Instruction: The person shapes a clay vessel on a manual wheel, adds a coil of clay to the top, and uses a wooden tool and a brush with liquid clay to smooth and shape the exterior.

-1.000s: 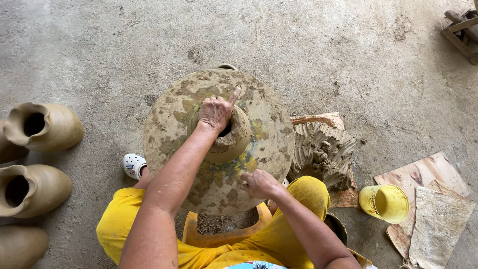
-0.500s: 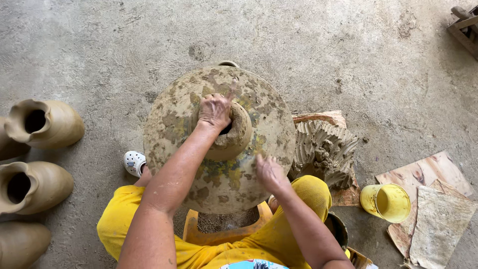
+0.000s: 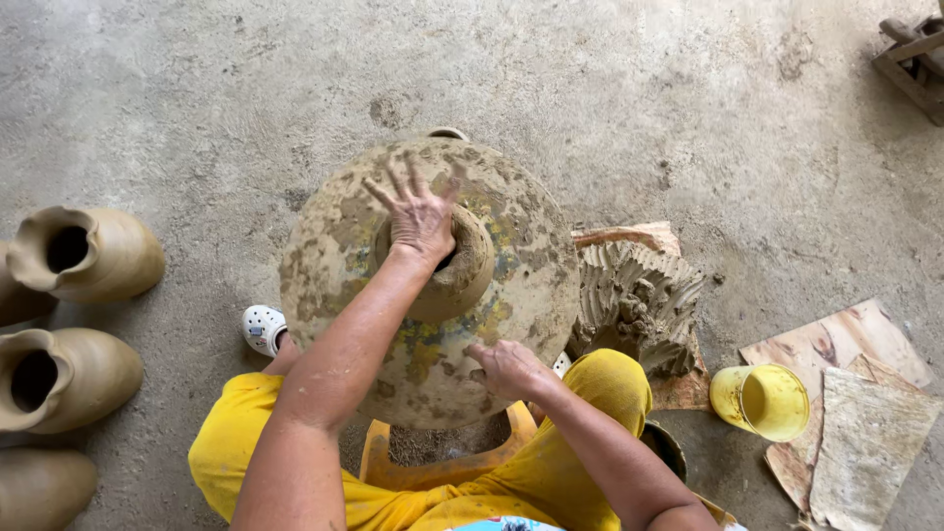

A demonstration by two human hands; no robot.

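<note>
I see my left hand [image 3: 421, 211] spread open, fingers splayed, lying flat over the mouth of the small clay pot [image 3: 454, 270] that sits in the middle of the round, mud-spattered wheel [image 3: 344, 246]. My right hand [image 3: 506, 366] rests on the wheel's near edge, fingers loosely curled, gripping nothing. A lump of raw clay [image 3: 637, 300] lies just right of the wheel, a yellow cup [image 3: 762, 401] beyond it, and finished jugs [image 3: 84, 251] lie at far left.
</note>
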